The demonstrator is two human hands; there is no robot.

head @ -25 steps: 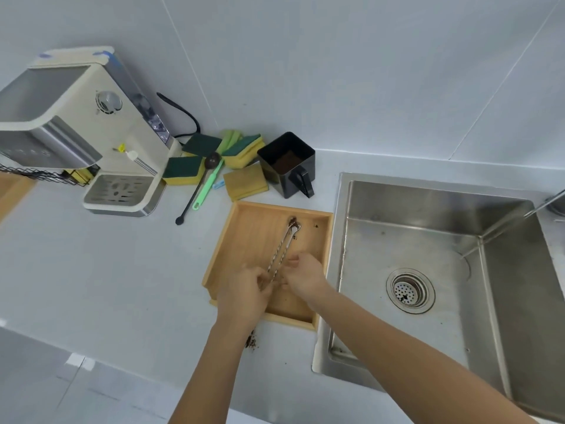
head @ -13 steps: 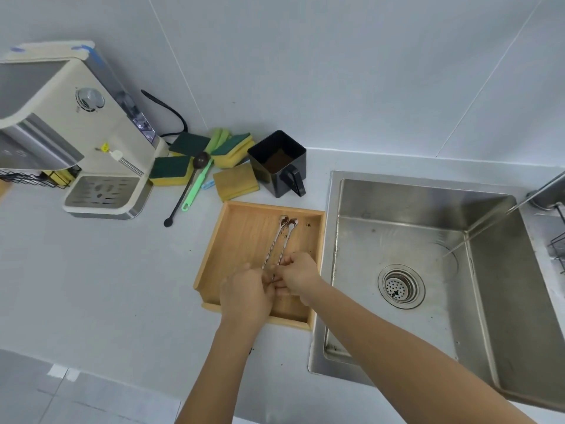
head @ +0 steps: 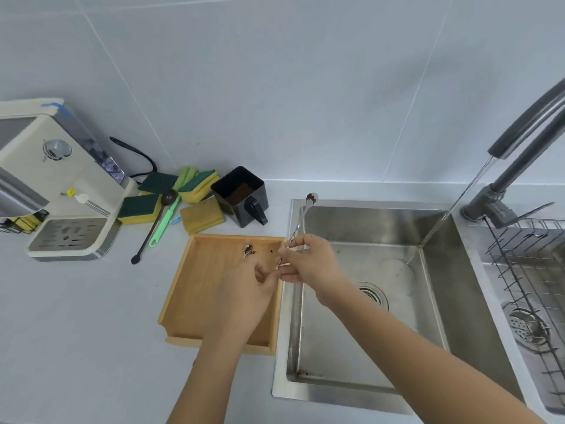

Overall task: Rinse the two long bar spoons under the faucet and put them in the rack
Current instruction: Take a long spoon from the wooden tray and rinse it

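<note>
Sponges [head: 139, 205], a black container [head: 241, 194] and a coffee machine [head: 58, 185] line the white counter [head: 76, 316] behind the wooden tray [head: 195, 289]. The faucet [head: 519, 130] runs into the steel sink [head: 382, 228]; the wire rack [head: 526, 261] sits right. The right hand [head: 308, 260] pinches one bar spoon [head: 301, 217] (bowl soiled) upright at the sink's left rim. The left hand [head: 244, 295] closes on the second spoon [head: 247, 250] over the tray.

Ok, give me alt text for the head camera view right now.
The right hand lifts one dirty spoon toward the sink, where the faucet runs. The left hand holds the other spoon over the tray; a rack sits right.
</note>
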